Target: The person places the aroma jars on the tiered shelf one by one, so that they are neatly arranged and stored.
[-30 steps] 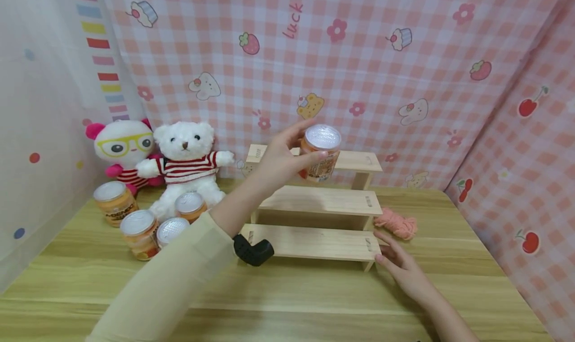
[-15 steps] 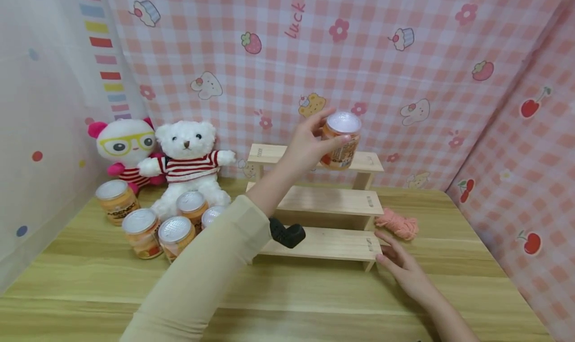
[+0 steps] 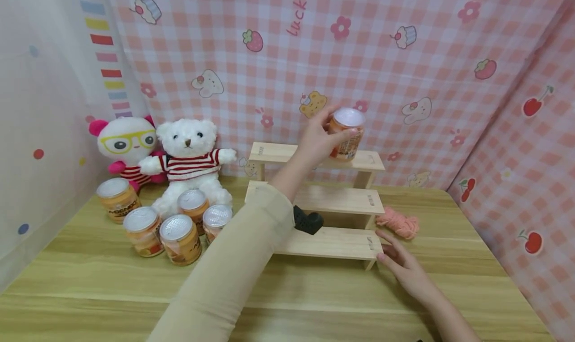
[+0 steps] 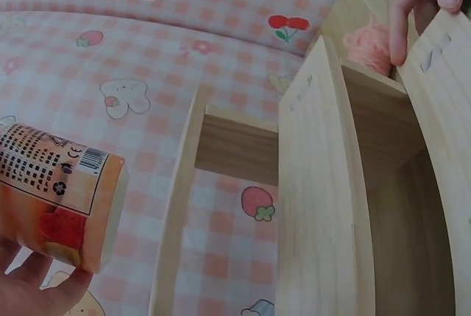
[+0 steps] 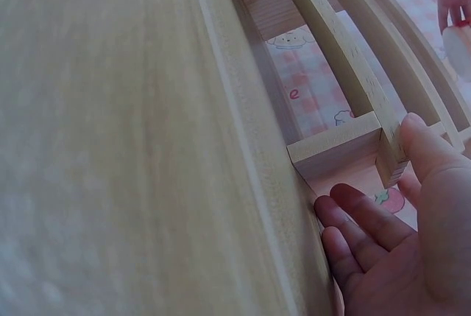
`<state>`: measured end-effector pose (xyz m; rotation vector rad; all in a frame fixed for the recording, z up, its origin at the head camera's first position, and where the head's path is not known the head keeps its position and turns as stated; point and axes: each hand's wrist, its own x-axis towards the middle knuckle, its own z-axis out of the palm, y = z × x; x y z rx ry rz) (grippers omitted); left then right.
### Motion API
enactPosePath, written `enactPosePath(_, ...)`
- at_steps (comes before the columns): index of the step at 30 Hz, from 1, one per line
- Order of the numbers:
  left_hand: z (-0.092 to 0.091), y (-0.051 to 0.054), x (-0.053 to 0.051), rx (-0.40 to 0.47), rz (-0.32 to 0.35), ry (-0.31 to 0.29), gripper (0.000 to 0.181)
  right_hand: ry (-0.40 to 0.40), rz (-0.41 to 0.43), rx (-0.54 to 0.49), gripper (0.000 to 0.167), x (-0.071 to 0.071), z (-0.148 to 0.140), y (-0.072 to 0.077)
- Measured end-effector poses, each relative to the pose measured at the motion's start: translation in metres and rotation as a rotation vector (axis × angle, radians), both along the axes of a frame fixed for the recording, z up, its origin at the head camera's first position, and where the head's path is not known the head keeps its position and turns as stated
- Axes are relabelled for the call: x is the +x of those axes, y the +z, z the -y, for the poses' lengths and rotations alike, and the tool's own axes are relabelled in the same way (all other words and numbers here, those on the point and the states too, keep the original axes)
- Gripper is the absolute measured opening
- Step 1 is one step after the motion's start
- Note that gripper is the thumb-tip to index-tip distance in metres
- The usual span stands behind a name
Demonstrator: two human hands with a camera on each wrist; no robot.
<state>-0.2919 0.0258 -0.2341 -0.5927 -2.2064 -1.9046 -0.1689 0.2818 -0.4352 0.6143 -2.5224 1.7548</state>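
My left hand (image 3: pixel 316 141) grips a can (image 3: pixel 346 134) with an orange label and silvery lid, thumb on the near side. It is upright in the head view, over the right part of the top board of a three-tier wooden shelf (image 3: pixel 337 200). A gap separates can (image 4: pixel 55 191) and boards in the left wrist view. My right hand (image 3: pixel 410 269) touches the right end of the lowest board. In the right wrist view, that hand's thumb lies against the board's end, and its other fingers are loosely bent below. Part of the can is hidden by my left hand.
Several similar cans (image 3: pixel 180 242) stand at the left on the wooden table (image 3: pixel 337 302). Behind them sit a white teddy bear (image 3: pixel 190 157) and a plush toy with yellow glasses (image 3: pixel 128 142). Pink yarn (image 3: pixel 399 223) lies right of the shelf. Checked cloth (image 3: pixel 269 72) hangs behind.
My left hand has carried the can to the right, first up and then slightly down over the top board. My right hand stays at the lowest board's end.
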Motion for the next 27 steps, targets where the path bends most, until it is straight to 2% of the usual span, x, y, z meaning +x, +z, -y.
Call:
enactPosePath(6,-0.005,-0.005,-0.005,0.044,0.015,-0.014,0.066,0.001,0.002,0.008,0.052,0.000,-0.001,0.000)
enactPosePath(16,-0.006,-0.011,-0.012,0.039,0.022,-0.003,0.070,0.001,-0.007,0.007,0.051,0.000,0.000,0.000)
enactPosePath(20,-0.007,-0.013,-0.012,0.018,0.006,0.008,0.070,0.002,-0.004,0.005,0.051,0.000,-0.001,-0.001)
enactPosePath(27,-0.007,-0.018,-0.013,0.039,0.011,0.021,0.070,0.003,-0.004,0.002,0.051,0.000,-0.001,-0.001)
